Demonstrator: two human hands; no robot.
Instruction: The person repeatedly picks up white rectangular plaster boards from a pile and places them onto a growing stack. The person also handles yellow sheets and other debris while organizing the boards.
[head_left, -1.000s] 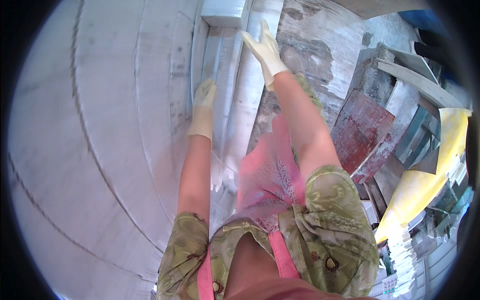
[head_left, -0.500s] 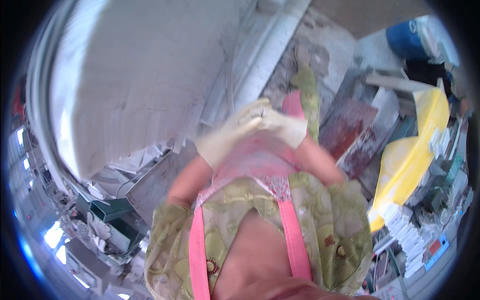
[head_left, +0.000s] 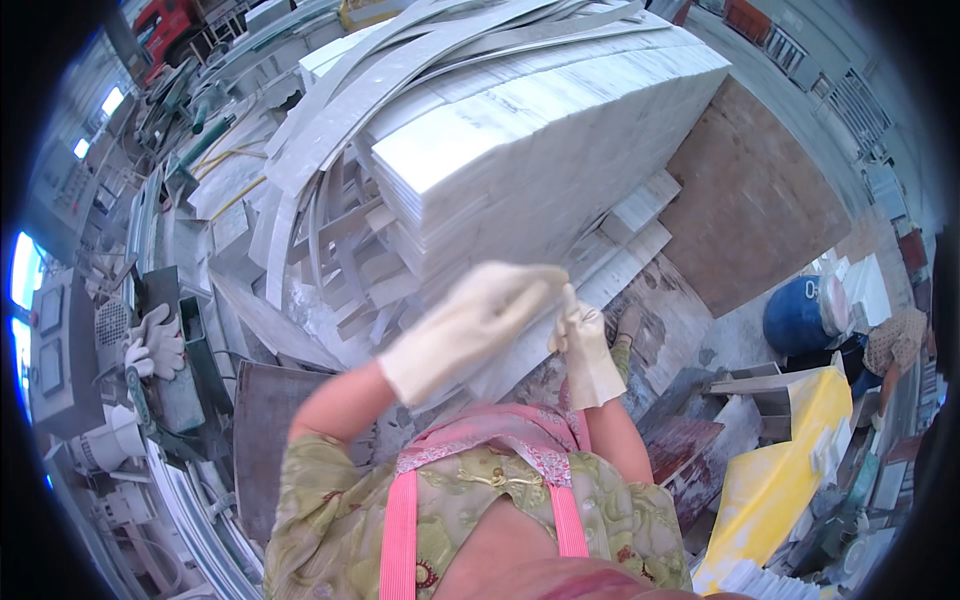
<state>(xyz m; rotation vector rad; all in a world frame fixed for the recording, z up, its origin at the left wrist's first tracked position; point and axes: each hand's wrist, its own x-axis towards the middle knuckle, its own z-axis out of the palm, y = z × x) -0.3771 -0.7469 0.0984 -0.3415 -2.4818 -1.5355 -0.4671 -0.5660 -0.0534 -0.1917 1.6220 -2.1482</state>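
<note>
Both my hands wear cream rubber gloves and are raised in front of my chest. My left hand [head_left: 480, 315] is slightly blurred, its fingers stretched toward the right. Its fingertips meet my right hand [head_left: 582, 345], whose fingers are curled in. Whether the right fingers pinch the left glove's tip or something small is hard to tell. Pink apron straps and a pink bib [head_left: 500, 430] cross my green patterned top. Beyond my hands stands a large stack of white-grey stone slabs [head_left: 560, 180].
Long thin strips [head_left: 390, 90] lie over the stack. A brown board [head_left: 755, 190] lies on the floor at right, near a blue drum [head_left: 795, 315] and a yellow sheet [head_left: 770, 480]. A person [head_left: 895, 345] is at far right. White gloves [head_left: 155, 343] rest on equipment at left.
My view has lifted and turned, bringing the top of the slab stack and the drum into fuller sight. My hands, earlier clasped together, have drawn apart but meet at the fingertips.
</note>
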